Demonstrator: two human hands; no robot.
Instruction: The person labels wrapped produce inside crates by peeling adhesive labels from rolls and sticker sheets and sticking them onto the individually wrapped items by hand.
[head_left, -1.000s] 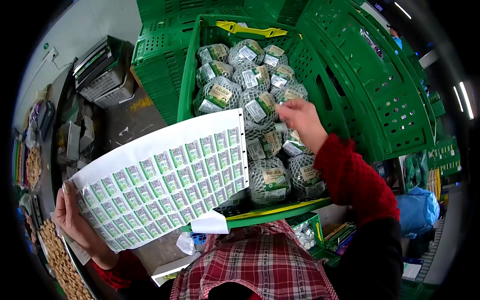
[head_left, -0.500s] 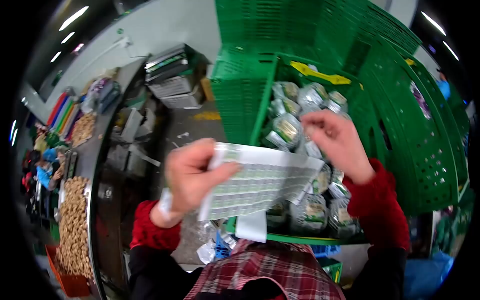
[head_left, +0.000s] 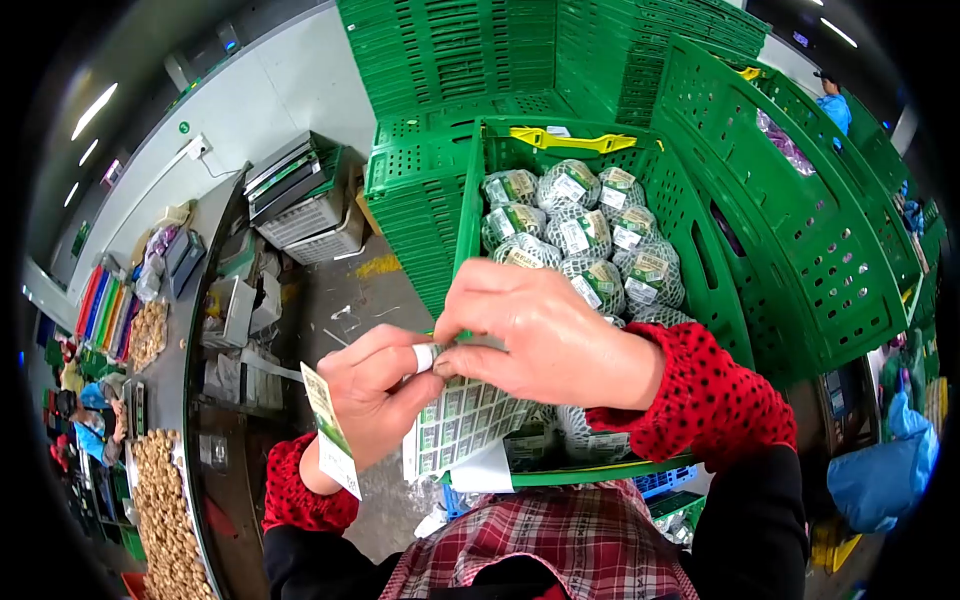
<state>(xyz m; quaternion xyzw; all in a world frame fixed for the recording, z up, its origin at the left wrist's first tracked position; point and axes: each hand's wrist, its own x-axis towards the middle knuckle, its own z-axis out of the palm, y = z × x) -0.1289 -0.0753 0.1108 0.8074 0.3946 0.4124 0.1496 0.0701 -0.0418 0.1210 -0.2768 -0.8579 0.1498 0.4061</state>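
My left hand (head_left: 375,385) grips a sheet of small printed labels (head_left: 465,425) near its upper edge, with a white band round one finger. Pinched at the same edge is my right hand (head_left: 535,325), its fingertips touching my left fingers; whatever lies between them is too small to tell. A printed card tag (head_left: 328,420) stands by my left wrist. Beneath and beyond the hands, a green crate (head_left: 700,290) holds several netted bags (head_left: 580,232) with green and white labels. Part of the crate's near side is hidden by my hands and the sheet.
Stacked green crates (head_left: 420,190) rise behind and left; another large green crate (head_left: 800,200) leans at the right. A long table (head_left: 200,330) with a pile of small brown items (head_left: 165,500) runs along the left. Co-workers (head_left: 95,420) appear far left and far right.
My right hand has come left from above the netted bags to the label sheet, meeting my left hand. The sheet is now more upright and partly covered. The view has shifted.
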